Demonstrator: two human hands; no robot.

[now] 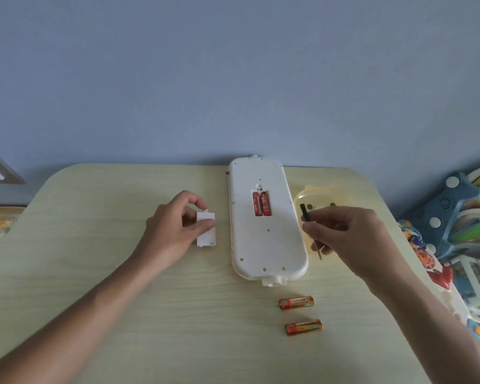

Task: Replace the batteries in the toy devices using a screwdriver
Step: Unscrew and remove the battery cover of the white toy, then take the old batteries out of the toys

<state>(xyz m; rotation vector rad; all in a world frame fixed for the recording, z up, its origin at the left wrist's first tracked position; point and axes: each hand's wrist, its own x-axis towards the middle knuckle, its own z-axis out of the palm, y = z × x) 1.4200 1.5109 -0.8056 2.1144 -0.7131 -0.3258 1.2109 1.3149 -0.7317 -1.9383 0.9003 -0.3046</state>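
Note:
A long white toy (pixel 266 239) lies face down in the middle of the table, its battery bay uncovered and holding two red batteries (pixel 261 205). My left hand (pixel 175 231) pinches the small white battery cover (pixel 205 230) left of the toy, the cover's lower end near or on the table. My right hand (pixel 344 231) holds a small black-handled screwdriver (pixel 306 218) just right of the toy, tip pointing down towards me. Two orange-red batteries (pixel 296 302) (pixel 303 327) lie loose on the table in front of the toy.
A pale yellow round toy (pixel 320 196) lies behind my right hand. Colourful toys (pixel 460 217) crowd the right edge of the wooden table (pixel 122 300). More toys (pixel 0 223) sit off the left edge. A blue-grey wall stands behind.

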